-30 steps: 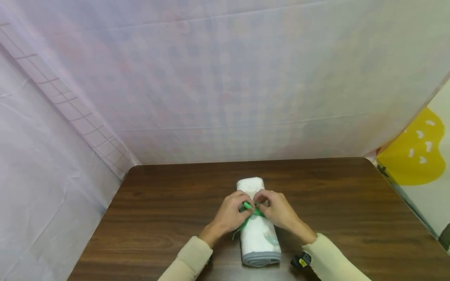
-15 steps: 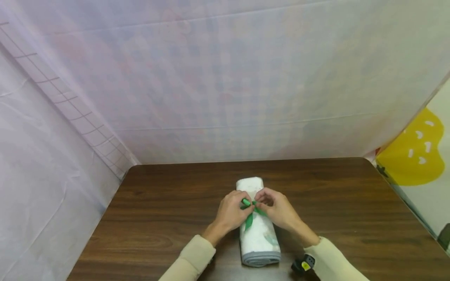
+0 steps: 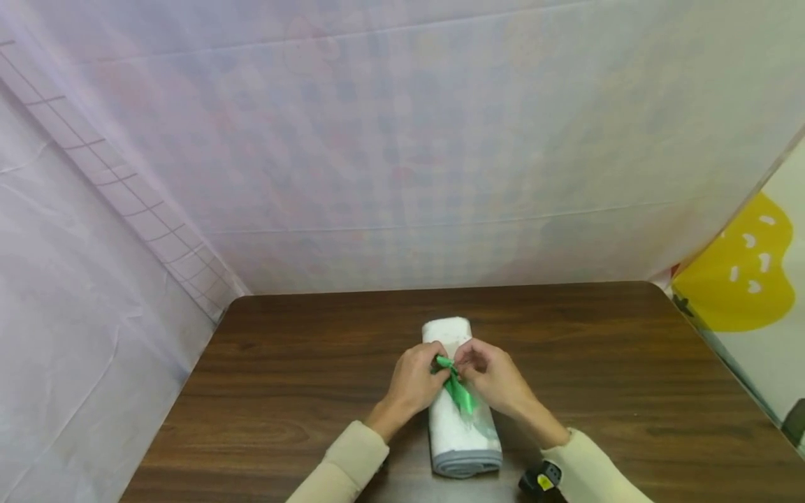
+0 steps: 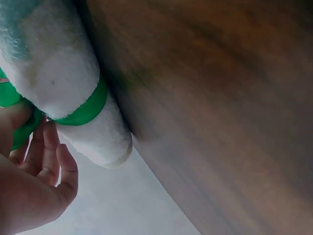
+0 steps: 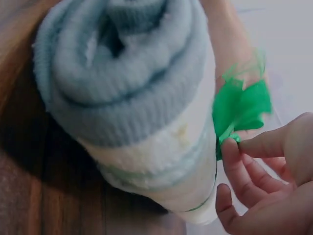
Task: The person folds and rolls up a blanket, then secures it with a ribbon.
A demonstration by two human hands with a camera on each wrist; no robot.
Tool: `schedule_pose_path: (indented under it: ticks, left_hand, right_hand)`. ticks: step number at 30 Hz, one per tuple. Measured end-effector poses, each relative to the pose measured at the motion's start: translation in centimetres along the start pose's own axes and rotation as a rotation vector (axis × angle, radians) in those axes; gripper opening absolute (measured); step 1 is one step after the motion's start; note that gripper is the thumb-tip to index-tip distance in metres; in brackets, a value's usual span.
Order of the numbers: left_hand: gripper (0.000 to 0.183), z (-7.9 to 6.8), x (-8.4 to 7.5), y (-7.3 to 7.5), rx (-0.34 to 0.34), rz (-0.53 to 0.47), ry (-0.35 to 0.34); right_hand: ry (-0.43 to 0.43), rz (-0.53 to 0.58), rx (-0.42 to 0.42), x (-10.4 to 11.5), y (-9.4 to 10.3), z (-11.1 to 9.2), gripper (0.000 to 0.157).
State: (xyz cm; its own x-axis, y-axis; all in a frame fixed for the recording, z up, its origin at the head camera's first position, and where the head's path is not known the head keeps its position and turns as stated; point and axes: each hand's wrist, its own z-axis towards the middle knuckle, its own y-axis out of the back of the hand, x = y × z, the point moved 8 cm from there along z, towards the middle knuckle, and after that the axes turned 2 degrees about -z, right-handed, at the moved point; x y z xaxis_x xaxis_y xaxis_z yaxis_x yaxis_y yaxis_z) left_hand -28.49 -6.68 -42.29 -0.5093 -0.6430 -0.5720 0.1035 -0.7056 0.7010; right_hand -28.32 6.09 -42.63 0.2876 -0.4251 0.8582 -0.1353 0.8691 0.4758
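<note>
A rolled white towel [image 3: 464, 436] with a grey-blue edge lies lengthwise on the table, its coiled end towel edge [image 5: 132, 117] close in the right wrist view. Round its middle runs a green ribbon [image 4: 85, 110], gathered on top at a knot. My left hand [image 3: 411, 381] pinches a loop of the ribbon left of the knot. Thumb and index finger of my right hand [image 5: 274, 181] pinch the green ribbon [image 5: 242, 105] at the knot, other fingers loosely bent. One loose ribbon tail [image 3: 461, 399] drapes over the towel toward me, between both hands.
The dark wood-grain table [image 3: 302, 363] spreads out on both sides of the towel. A pale checked cloth [image 3: 402, 175] hangs behind its far edge. Near the right sleeve sits a black wrist device [image 3: 541, 480]. A yellow shape [image 3: 738, 272] shows at far right.
The loose ribbon tail has swung from the towel's left side to the middle of its top, pointing toward me. Both hands stay at the knot with small finger shifts; the towel lies still.
</note>
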Motion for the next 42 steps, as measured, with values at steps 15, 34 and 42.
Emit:
schedule_pose_path:
  ticks: [15,34,42]
  left_hand:
    - [0.021,-0.3,-0.1,0.0,-0.008,0.004,-0.062]
    - [0.013,-0.5,0.4,0.9,0.086,-0.195,-0.034]
    - [0.009,-0.7,0.5,1.8,0.049,-0.258,-0.039]
  right_hand:
    - [-0.064,-0.041,0.048,-1.6,0.2,0.7,0.023]
    - [-0.015,0.022,0.086,-1.6,-0.4,0.7,0.022]
    - [-0.018,0.013,0.080,-1.5,-0.4,0.6,0.017]
